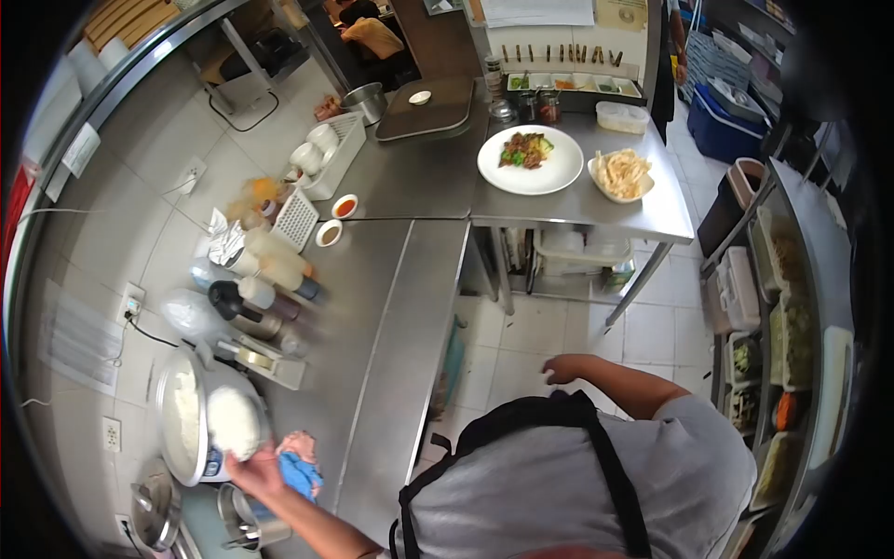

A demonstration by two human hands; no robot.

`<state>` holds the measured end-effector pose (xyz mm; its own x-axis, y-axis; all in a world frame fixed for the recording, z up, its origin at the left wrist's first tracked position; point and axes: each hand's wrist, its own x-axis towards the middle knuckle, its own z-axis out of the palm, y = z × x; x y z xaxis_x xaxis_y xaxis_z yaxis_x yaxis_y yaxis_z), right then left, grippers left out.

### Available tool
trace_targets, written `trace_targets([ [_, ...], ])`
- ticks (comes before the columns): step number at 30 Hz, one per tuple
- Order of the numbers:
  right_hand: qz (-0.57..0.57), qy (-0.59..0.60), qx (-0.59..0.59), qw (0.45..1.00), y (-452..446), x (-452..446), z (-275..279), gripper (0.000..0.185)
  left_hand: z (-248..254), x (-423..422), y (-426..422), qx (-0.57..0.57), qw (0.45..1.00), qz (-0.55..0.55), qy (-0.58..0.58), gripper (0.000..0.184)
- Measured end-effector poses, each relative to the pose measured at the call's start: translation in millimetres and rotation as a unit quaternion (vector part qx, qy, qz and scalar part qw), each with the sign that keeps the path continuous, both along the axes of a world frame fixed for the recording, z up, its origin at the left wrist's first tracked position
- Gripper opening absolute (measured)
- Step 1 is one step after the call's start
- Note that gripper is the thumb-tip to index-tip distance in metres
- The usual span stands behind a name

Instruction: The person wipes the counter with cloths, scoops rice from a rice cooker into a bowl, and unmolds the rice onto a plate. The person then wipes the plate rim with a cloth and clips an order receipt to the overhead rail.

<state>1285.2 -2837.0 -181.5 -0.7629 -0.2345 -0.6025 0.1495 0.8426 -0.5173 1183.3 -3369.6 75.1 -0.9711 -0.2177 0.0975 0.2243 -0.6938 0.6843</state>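
Note:
My left hand is closed on the near edge of a bowl of white rice, which looks heaped; its rim is hard to make out. The bowl is at the right side of a rice cooker, where more white rice shows. Beside my left wrist lie a blue cloth and a pink cloth on the steel counter. My right hand hangs over the floor away from the counter, fingers loosely bent and holding nothing.
Squeeze bottles and a tape dispenser line the wall side of the counter. Farther off are a plate of food, a bowl of pale strips and a brown tray. Shelves with food containers stand on the right.

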Motion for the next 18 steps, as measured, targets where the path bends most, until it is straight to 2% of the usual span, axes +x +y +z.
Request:
trace_targets([
  [1, -0.027, -0.006, -0.112, 0.993, 9.2, -16.5, 7.7, 0.046, -20.4, 0.9, 35.1, 0.012, 0.999, -0.041, -0.025, 0.052],
  [3, -0.155, -0.151, -0.309, 0.926, 16.9, -32.0, 70.1, 0.051, -41.9, 4.4, 134.3, 0.038, 0.988, -0.143, -0.039, 0.055],
  [6, -0.173, -0.197, -0.476, 0.840, 37.2, -43.3, 106.8, 0.062, -73.4, 3.6, 254.0, 0.039, 0.949, -0.268, -0.161, 0.062],
  [8, -0.195, -0.229, -0.573, 0.762, 51.5, -48.9, 116.7, 0.068, -94.5, 1.7, 314.2, 0.022, 0.911, -0.363, -0.195, 0.063],
  [10, -0.183, -0.254, -0.636, 0.705, 64.3, -52.4, 118.0, 0.071, -96.6, -0.4, 366.2, -0.002, 0.875, -0.442, -0.200, 0.065],
  [12, -0.202, -0.251, -0.702, 0.635, 73.9, -51.3, 119.7, 0.073, -103.4, -7.0, 401.9, 0.032, 0.833, -0.508, -0.215, 0.064],
  [13, -0.216, -0.235, -0.715, 0.622, 80.2, -50.8, 121.4, 0.073, -107.6, -12.3, 414.2, 0.054, 0.812, -0.534, -0.229, 0.063],
  [18, -0.288, -0.155, -0.759, 0.563, 104.9, -62.1, 133.6, 0.073, -124.1, -55.8, 454.9, -0.012, 0.787, -0.576, -0.221, 0.065],
])
